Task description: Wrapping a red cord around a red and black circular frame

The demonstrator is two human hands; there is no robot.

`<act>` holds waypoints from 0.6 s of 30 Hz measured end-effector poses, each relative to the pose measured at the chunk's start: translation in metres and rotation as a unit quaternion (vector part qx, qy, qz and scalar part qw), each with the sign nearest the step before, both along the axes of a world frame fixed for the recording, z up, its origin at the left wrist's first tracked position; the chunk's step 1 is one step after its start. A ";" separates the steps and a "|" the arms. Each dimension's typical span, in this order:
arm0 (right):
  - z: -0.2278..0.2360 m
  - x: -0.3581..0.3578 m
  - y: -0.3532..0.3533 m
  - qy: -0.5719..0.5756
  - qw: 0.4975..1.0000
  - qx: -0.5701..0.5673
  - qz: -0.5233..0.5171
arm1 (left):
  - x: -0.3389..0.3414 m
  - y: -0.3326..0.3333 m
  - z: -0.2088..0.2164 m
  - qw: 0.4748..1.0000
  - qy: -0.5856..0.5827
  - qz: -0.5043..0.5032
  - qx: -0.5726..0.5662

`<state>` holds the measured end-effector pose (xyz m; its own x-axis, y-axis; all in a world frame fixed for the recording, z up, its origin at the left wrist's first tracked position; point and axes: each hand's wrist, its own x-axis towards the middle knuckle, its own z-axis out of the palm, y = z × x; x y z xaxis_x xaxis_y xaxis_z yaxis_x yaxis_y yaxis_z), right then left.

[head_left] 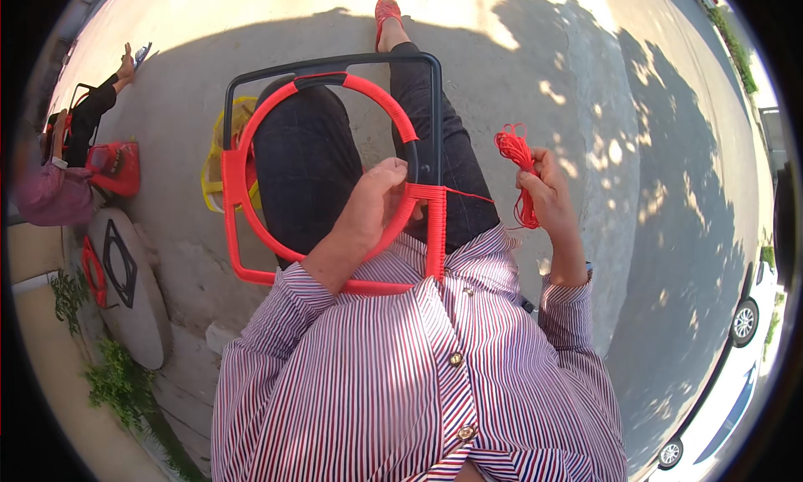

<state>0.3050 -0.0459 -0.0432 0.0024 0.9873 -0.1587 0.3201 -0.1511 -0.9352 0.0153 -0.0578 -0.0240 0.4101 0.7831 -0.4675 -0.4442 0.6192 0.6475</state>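
A black frame (335,61), squarish with a ring inside it, rests over my lap. Red cord is wound tightly round its lower part and most of the ring (262,118), while the top bar and a stretch at the ring's right stay bare black. My left hand (376,199) grips the ring at its right side, close to where it meets the outer bar. Out to the right, my right hand (548,193) is closed round a looped bundle of red cord (519,152). A single strand (468,193) runs from the frame's right bar toward that bundle.
A yellow bag or basket (211,168) sits on the ground beside my leg. Further left are a seated person (63,189), a red bag (115,166) and a stone slab (146,331) bearing a black frame (120,265). A white car (728,398) stands far right.
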 end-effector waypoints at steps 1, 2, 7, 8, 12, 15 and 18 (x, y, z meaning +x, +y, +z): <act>0.019 -0.021 0.009 -0.002 0.999 0.037 0.016 | 0.002 -0.001 0.004 0.998 0.014 0.053 0.020; 0.041 -0.041 0.016 -0.042 0.992 0.092 0.074 | 0.004 -0.002 0.007 0.993 0.029 0.108 0.041; 0.061 -0.118 0.029 -0.232 0.870 0.347 0.263 | 0.015 -0.008 0.007 0.921 0.122 0.238 0.282; 0.054 -0.123 0.031 -0.302 0.813 0.406 0.286 | 0.015 -0.008 0.004 0.931 0.169 0.206 0.251; 0.031 -0.099 0.042 -0.178 0.903 0.391 0.007 | 0.011 -0.002 -0.001 0.963 0.192 0.159 0.099; 0.012 -0.076 0.028 -0.235 0.919 0.285 0.140 | 0.009 0.001 0.009 0.970 0.180 0.148 0.069; 0.002 -0.092 0.007 -0.169 0.938 0.217 0.210 | 0.008 0.001 0.003 0.987 0.114 0.111 0.024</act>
<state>0.2127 -0.0390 -0.0413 -0.4228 0.8842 0.1984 0.5559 0.4260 -0.7138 0.0234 -0.0566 -0.0212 0.1142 0.8658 -0.4873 -0.4043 0.4885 0.7732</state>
